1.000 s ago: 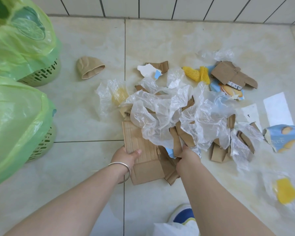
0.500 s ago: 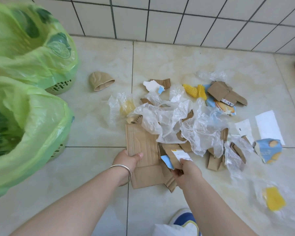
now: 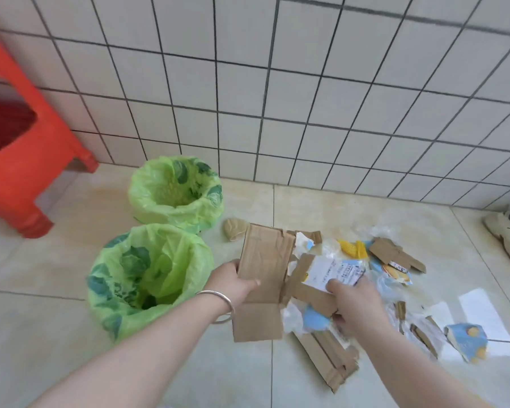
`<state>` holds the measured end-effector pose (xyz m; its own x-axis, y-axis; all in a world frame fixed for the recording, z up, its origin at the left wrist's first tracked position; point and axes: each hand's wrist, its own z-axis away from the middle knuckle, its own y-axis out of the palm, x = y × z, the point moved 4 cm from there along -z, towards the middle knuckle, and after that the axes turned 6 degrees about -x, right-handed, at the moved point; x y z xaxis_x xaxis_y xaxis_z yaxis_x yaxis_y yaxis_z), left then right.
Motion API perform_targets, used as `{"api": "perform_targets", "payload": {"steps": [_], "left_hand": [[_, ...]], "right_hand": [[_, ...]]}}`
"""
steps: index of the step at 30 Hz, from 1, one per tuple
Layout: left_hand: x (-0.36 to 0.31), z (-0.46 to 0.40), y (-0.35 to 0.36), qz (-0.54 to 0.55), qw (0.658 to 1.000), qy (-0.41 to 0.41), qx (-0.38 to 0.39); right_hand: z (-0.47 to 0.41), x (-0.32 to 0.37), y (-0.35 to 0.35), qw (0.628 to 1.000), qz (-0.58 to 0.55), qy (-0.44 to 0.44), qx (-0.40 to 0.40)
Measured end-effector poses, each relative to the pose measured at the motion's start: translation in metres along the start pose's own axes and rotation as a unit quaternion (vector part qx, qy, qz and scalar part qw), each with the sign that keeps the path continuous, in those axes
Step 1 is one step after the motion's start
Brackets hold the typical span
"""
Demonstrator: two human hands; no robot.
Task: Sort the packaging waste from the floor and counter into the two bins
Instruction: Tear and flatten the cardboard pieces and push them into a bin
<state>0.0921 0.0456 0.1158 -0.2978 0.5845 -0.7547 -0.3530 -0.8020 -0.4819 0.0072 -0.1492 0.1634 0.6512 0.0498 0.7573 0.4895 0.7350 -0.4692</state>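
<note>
My left hand (image 3: 234, 282) clamps the big cardboard sheet (image 3: 262, 278) by its left edge, thumb across the face and fingers curled behind, so the sheet hangs flat and clear of the floor. My right hand (image 3: 352, 298) grips a bundle of torn cardboard strips (image 3: 306, 287) with a white label (image 3: 334, 272) on top, fingers closed round it; holding one load per hand lets me carry all the cardboard in a single trip. The near bin (image 3: 147, 278) sits just left of my left fingers, with the far bin (image 3: 175, 192) beyond it, both with liners open. In my judgement the cardboard goes into one bin. More scraps (image 3: 395, 254) and a blue wrapper (image 3: 465, 341) lie on the floor to the right of my right fingers, not yet sorted.
</note>
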Motion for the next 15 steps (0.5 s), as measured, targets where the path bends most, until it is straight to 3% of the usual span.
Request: {"api": "perform_targets", "payload": {"steps": [4, 8, 12, 15], "left_hand": [[-0.014, 0.016, -0.063, -0.031, 0.995, 0.059, -0.075], [-0.006, 0.028, -0.128, -0.005, 0.984, 0.058, -0.17], [0.027, 0.033, -0.182, 0.039, 0.958, 0.03, -0.284], [0.055, 0.035, -0.202, 0.1, 0.945, 0.048, -0.309]], "right_hand": [[0.029, 0.065, 0.037, 0.989, 0.09, -0.116, 0.032], [0.065, 0.113, 0.089, 0.968, 0.114, -0.195, 0.105], [0.091, 0.126, 0.152, 0.954, 0.11, -0.228, 0.158], [0.105, 0.121, 0.203, 0.939, 0.123, -0.242, 0.212]]}}
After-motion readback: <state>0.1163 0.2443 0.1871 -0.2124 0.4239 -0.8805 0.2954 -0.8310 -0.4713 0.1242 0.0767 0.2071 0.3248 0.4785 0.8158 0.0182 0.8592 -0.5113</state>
